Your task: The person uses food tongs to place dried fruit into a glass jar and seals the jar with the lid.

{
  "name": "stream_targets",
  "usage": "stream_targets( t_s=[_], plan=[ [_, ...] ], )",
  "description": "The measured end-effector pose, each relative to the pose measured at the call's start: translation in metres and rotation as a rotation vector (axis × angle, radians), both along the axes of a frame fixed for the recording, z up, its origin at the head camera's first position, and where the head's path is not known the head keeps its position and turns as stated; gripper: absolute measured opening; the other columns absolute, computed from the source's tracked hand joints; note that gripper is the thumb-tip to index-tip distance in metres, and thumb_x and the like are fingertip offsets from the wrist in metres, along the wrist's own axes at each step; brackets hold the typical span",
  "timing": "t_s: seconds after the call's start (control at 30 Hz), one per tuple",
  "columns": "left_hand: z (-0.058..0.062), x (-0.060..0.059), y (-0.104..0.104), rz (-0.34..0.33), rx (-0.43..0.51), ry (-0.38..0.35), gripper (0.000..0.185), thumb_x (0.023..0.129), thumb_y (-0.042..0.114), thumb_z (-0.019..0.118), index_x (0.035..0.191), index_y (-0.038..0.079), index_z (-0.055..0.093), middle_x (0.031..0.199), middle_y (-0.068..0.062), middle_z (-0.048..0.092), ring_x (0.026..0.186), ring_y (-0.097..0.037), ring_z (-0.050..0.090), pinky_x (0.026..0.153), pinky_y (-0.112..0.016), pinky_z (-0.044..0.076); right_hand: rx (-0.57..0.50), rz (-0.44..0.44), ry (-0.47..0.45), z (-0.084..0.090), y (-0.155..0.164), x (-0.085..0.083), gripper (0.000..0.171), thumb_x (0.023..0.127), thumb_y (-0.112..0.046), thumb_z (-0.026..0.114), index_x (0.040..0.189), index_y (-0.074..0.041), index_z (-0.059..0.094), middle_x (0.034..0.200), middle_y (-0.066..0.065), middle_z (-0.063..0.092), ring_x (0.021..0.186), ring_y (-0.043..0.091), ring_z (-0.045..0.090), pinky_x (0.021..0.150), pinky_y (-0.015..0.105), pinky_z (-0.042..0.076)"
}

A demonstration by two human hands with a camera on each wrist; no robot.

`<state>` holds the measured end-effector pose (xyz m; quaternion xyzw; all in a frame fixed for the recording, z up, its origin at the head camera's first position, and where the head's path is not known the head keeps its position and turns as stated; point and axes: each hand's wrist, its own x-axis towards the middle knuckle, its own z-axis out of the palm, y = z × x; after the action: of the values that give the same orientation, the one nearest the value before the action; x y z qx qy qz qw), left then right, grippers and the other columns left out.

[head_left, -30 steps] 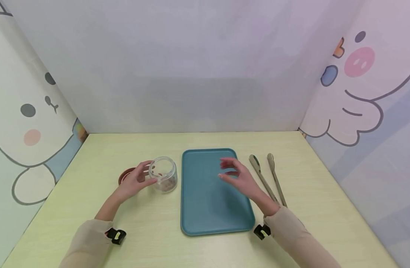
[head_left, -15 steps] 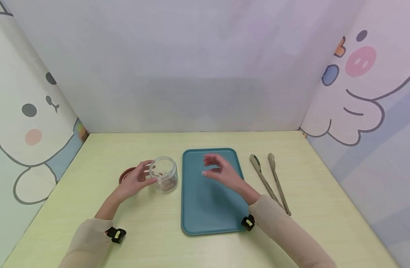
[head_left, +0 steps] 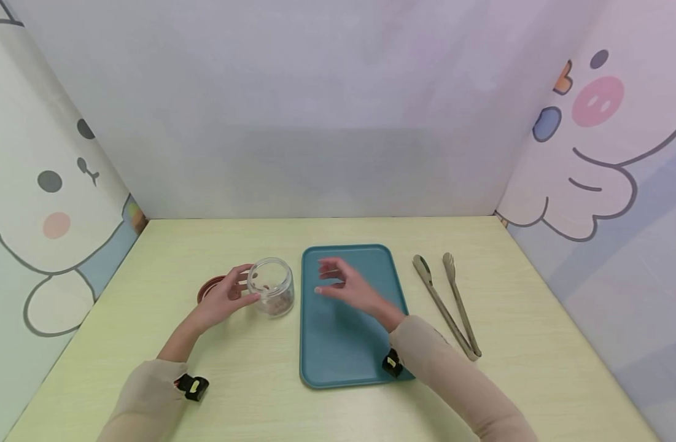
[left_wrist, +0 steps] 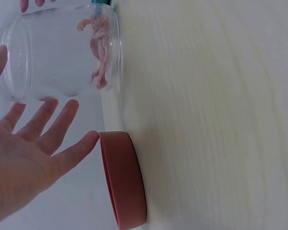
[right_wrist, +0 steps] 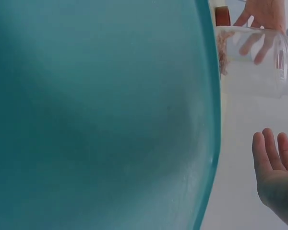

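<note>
A clear glass jar [head_left: 280, 301] stands lidless left of the tray, with pinkish-brown shrivelled pieces [left_wrist: 102, 50] at its bottom. My left hand [head_left: 221, 301] is at the jar's left side, thumb on the near side and spread fingers on the far side. In the left wrist view those fingers look fairly straight, their tips at the glass; firm contact cannot be made out. My right hand [head_left: 351, 288] hovers over the blue-green tray [head_left: 343, 359], thumb and fingers apart, holding nothing and facing the jar across a gap.
A reddish-brown round lid [left_wrist: 125, 179] lies on the table just behind the left hand. Metal tongs [head_left: 447, 314] lie spread to the right of the tray. Printed cloth walls [head_left: 338, 172] stand at the back and both sides.
My right hand has moved left across the tray towards the jar, uncovering the hinged end of the tongs. The left hand and the jar stay where they were.
</note>
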<state>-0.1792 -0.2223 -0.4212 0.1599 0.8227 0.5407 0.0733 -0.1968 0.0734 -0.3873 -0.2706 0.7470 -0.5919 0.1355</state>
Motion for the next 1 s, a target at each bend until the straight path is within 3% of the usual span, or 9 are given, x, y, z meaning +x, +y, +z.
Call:
stream_targets(
  t_s=[0.3, 0.43, 0.57, 0.67, 0.87, 1.0],
  plan=[
    [0.000, 0.000, 0.000, 0.004, -0.024, 0.005, 0.066, 0.082, 0.023, 0.064, 0.135, 0.009, 0.027, 0.127, -0.026, 0.038, 0.112, -0.037, 0.043, 0.084, -0.037, 0.043, -0.011, 0.021, -0.043, -0.011, -0.016, -0.006, 0.057, 0.082, -0.004, 0.061, 0.131, 0.000, 0.032, 0.123, 0.021, 0.039, 0.113, 0.036, 0.040, 0.088, 0.035, 0.040],
    [0.001, 0.001, 0.000, -0.002, -0.013, 0.006, 0.066, 0.082, 0.021, 0.064, 0.134, 0.008, 0.027, 0.127, -0.026, 0.037, 0.112, -0.038, 0.043, 0.083, -0.035, 0.043, -0.021, 0.024, -0.037, -0.029, -0.022, -0.015, 0.057, 0.082, -0.007, 0.062, 0.131, 0.000, 0.033, 0.122, 0.023, 0.039, 0.111, 0.032, 0.043, 0.086, 0.035, 0.041],
    [0.002, 0.001, 0.001, -0.005, -0.013, 0.007, 0.066, 0.081, 0.021, 0.064, 0.134, 0.008, 0.027, 0.127, -0.026, 0.038, 0.112, -0.038, 0.043, 0.083, -0.035, 0.044, 0.006, 0.012, -0.029, -0.045, -0.028, -0.021, 0.057, 0.081, -0.011, 0.064, 0.130, -0.005, 0.035, 0.121, 0.018, 0.042, 0.109, 0.024, 0.046, 0.085, 0.031, 0.042],
    [0.002, 0.001, 0.001, -0.003, -0.014, 0.005, 0.065, 0.082, 0.021, 0.064, 0.134, 0.008, 0.027, 0.126, -0.026, 0.038, 0.112, -0.038, 0.043, 0.084, -0.036, 0.043, 0.008, 0.011, -0.043, -0.045, -0.031, -0.021, 0.057, 0.081, -0.009, 0.064, 0.130, -0.003, 0.035, 0.121, 0.018, 0.042, 0.109, 0.025, 0.046, 0.086, 0.031, 0.041],
    [0.002, 0.001, 0.001, -0.003, -0.010, 0.003, 0.065, 0.082, 0.021, 0.064, 0.134, 0.008, 0.027, 0.127, -0.026, 0.038, 0.112, -0.038, 0.042, 0.084, -0.036, 0.043, -0.027, 0.039, -0.052, -0.029, -0.037, -0.012, 0.056, 0.080, 0.000, 0.062, 0.128, 0.007, 0.033, 0.120, 0.028, 0.040, 0.110, 0.037, 0.043, 0.086, 0.035, 0.041],
    [0.002, 0.001, 0.001, -0.007, -0.004, -0.001, 0.065, 0.082, 0.020, 0.064, 0.134, 0.008, 0.027, 0.127, -0.027, 0.037, 0.112, -0.039, 0.042, 0.083, -0.035, 0.044, -0.004, 0.038, -0.051, -0.021, -0.042, -0.006, 0.056, 0.081, -0.003, 0.062, 0.128, 0.006, 0.034, 0.119, 0.027, 0.041, 0.110, 0.038, 0.043, 0.084, 0.031, 0.042]
  ],
)
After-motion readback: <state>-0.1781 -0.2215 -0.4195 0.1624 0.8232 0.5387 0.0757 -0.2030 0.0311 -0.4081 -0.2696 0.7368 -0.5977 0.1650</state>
